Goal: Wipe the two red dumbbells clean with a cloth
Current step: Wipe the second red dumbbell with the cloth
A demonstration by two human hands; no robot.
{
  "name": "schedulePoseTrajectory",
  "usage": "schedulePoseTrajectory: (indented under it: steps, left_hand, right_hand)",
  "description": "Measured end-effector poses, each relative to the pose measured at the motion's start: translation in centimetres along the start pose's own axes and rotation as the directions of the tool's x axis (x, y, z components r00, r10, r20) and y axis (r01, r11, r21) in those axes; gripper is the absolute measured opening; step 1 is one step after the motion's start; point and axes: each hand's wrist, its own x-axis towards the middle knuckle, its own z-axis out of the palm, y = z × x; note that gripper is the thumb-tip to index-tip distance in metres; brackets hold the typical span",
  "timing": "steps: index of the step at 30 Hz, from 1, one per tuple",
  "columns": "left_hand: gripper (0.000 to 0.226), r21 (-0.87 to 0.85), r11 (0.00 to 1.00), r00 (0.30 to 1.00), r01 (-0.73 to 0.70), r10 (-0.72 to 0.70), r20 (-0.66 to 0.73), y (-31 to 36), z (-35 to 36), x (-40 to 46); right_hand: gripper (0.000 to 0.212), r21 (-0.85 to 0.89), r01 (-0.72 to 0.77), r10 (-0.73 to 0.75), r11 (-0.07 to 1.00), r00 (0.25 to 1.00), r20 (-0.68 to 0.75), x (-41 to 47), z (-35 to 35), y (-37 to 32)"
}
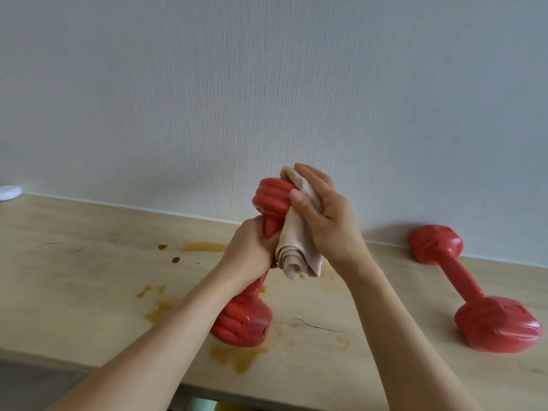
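A red dumbbell [271,197] stands tilted on the wooden table [74,277], lower head [243,321] resting on the surface and upper head raised. My left hand [252,250] grips its handle. With my right hand [323,215] I hold a beige cloth [296,250] against the right side of the upper head, thumb over the cloth; the cloth's folded end hangs below my palm. The second red dumbbell [468,286] lies flat at the right, untouched, one head near the wall.
Brown-orange stains [237,355] and drips mark the tabletop around and left of the held dumbbell. A white round object [9,191] sits at the far left by the wall. The table's front edge [267,398] runs close to me.
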Motion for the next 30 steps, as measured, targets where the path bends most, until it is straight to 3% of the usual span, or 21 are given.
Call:
schedulePoseTrajectory:
  steps: [2,5,10,12,14,17,18,20,22,25,28,30]
  left_hand:
    - [0.031,-0.071,0.997,1.000,0.012,-0.011,0.008,0.0,0.0,-0.2]
    - [0.032,-0.134,0.990,0.998,0.036,-0.028,0.060,0.1,0.0,-0.3]
    - [0.023,-0.243,0.969,0.994,0.054,-0.029,0.107,0.0,-0.2,0.0]
    - [0.016,-0.296,0.953,0.994,0.068,-0.039,0.101,-0.3,-0.3,0.1]
    - [0.014,-0.367,0.924,0.992,0.105,-0.073,0.099,-0.3,-0.6,0.2]
    - [0.012,-0.439,0.877,0.980,0.193,-0.151,0.129,-0.1,-1.4,0.2]
    - [0.013,-0.440,0.870,0.973,0.223,-0.175,0.147,-0.1,-1.7,0.3]
    - [0.016,-0.440,0.855,0.961,0.274,-0.224,0.164,-0.2,-2.1,0.4]
    - [0.017,-0.442,0.840,0.949,0.315,-0.272,0.160,-0.2,-2.6,0.4]
    - [0.017,-0.451,0.823,0.938,0.344,-0.321,0.130,-0.1,-2.8,0.3]
    - [0.018,-0.426,0.856,0.952,0.294,-0.303,0.046,0.0,-2.5,0.2]
    - [0.020,-0.407,0.880,0.962,0.244,-0.273,-0.013,-0.2,-2.1,0.2]
  right_hand:
    - [0.043,0.244,-0.070,0.068,0.967,0.998,0.017,0.0,-0.4,0.4]
    - [0.033,0.585,-0.174,0.190,0.792,0.981,0.034,-0.3,-0.8,0.9]
    - [0.028,0.723,-0.321,0.368,0.611,0.924,0.100,-1.1,-0.5,2.0]
    - [0.027,0.675,-0.363,0.439,0.643,0.896,0.064,-1.5,0.1,2.3]
    - [0.027,0.595,-0.387,0.518,0.705,0.853,-0.059,-1.3,0.2,2.5]
    - [0.049,0.473,-0.442,0.582,0.762,0.788,-0.201,-1.0,-0.2,3.1]
    - [0.053,0.446,-0.467,0.600,0.763,0.768,-0.222,-1.0,-0.3,3.4]
    - [0.042,0.492,-0.477,0.625,0.728,0.756,-0.192,-1.0,-0.7,3.5]
    - [0.038,0.594,-0.460,0.611,0.660,0.788,-0.068,-1.1,-1.0,2.6]
    - [0.046,0.520,-0.407,0.484,0.751,0.875,-0.013,-1.2,-1.0,0.9]
    - [0.033,0.233,-0.343,0.363,0.910,0.931,-0.046,-1.4,0.0,-0.5]
    - [0.026,-0.128,-0.218,0.208,0.968,0.974,-0.086,-1.2,0.6,-0.8]
